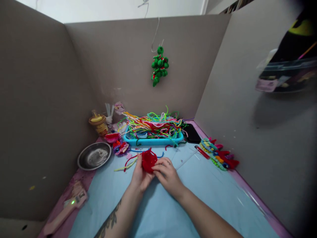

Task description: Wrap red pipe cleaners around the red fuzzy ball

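A small round red crocheted piece [149, 161] is held between my two hands, over the middle of the blue table cover. My left hand [141, 177] cups it from the left and below, thumb on its near side. The fingers of my right hand [166, 170] pinch its lower right edge; whether a fine tool is between them I cannot make out. A red yarn tail [128, 161] trails off to the left. Beside it, a pale yellow strand [122, 168] and a blue strand lie on the cover.
A blue tray [155, 142] heaped with coloured yarn stands behind my hands. Left are a metal bowl [85, 158] with small white bits, a pink glue gun [64, 211] and a cup [99, 125]. Right are a phone [192, 133], a red cutter [202, 152] and colourful crocheted pieces [218, 155].
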